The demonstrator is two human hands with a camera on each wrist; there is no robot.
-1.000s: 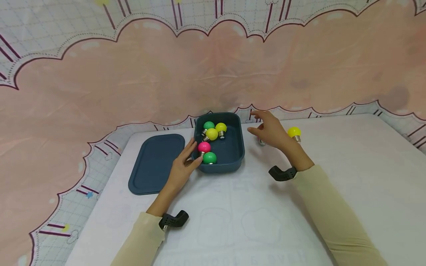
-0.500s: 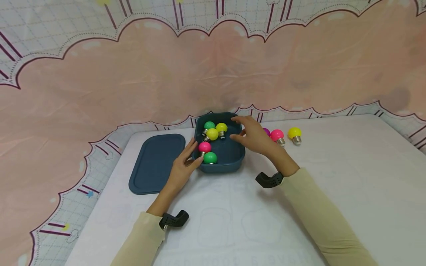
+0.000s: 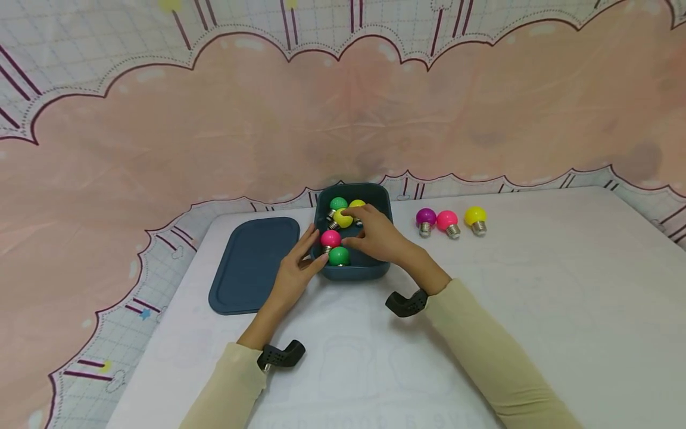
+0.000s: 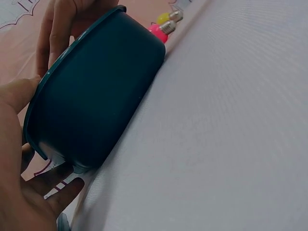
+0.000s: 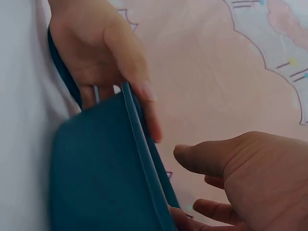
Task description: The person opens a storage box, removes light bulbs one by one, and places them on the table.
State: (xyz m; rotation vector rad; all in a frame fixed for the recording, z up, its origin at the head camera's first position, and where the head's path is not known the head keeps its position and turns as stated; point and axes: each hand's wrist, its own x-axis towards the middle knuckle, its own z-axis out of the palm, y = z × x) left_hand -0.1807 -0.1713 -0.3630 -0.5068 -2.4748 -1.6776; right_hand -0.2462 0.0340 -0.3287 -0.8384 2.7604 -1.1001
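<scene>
A dark blue-green container holds several coloured light bulbs. Against its left wall lie a pink bulb and a green bulb; farther back are a yellow bulb, a second yellow one partly hidden, and another green bulb. My left hand rests on the container's left side, fingers extended, thumb at the front corner rim. Over the inside, my right hand reaches left with thumb and fingers apart, close to the yellow and pink bulbs. In the right wrist view nothing shows between its fingers.
The matching flat lid lies left of the container. Right of it, on the white table, sit a purple bulb, a pink bulb and a yellow bulb. A patterned cloth hangs behind.
My right hand has swung left from beside the bulbs on the table, across the rim, into the container. The purple and pink table bulbs are now uncovered. My left hand stays put.
</scene>
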